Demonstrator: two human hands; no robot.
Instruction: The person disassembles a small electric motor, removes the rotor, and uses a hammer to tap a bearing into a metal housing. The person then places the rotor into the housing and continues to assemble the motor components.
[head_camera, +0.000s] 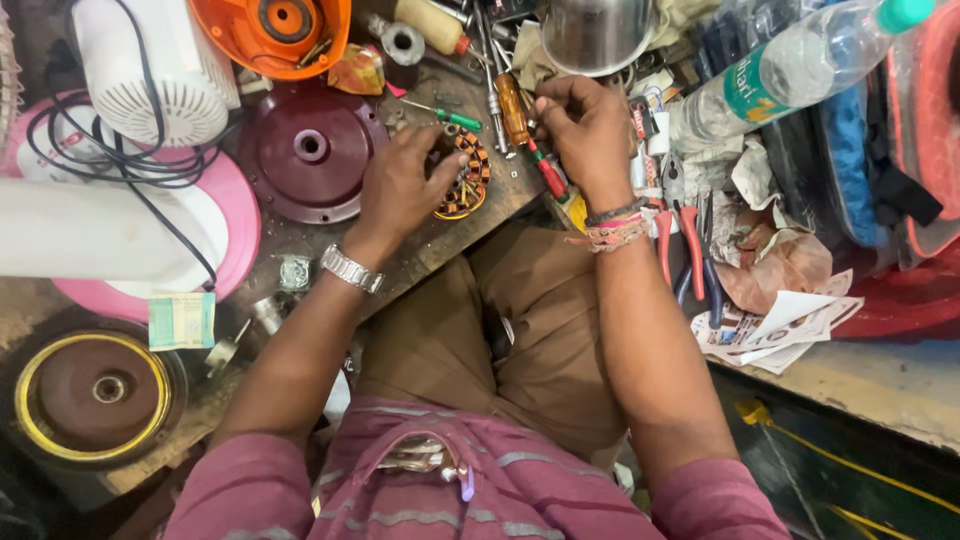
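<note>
My left hand (400, 185) rests on a round motor stator (470, 180) with copper windings, holding it down on the wooden workbench (440, 245). My right hand (585, 130) hovers just right of it, fingers pinched together near an amber-handled screwdriver (514, 110) and a red-handled screwdriver (550, 175); whether it grips one I cannot tell. A small green-handled screwdriver (455, 118) lies just above the stator. A metal watch sits on my left wrist, thread bands on the right.
A maroon round motor cover (310, 150) lies left of the stator, beside an orange housing (275, 35), a white fan motor (155, 65) with black cable and a pink base (235, 215). Steel cup (595, 35), plastic bottle (790, 70), red pliers (680, 240) and crumpled papers (780, 300) crowd the right.
</note>
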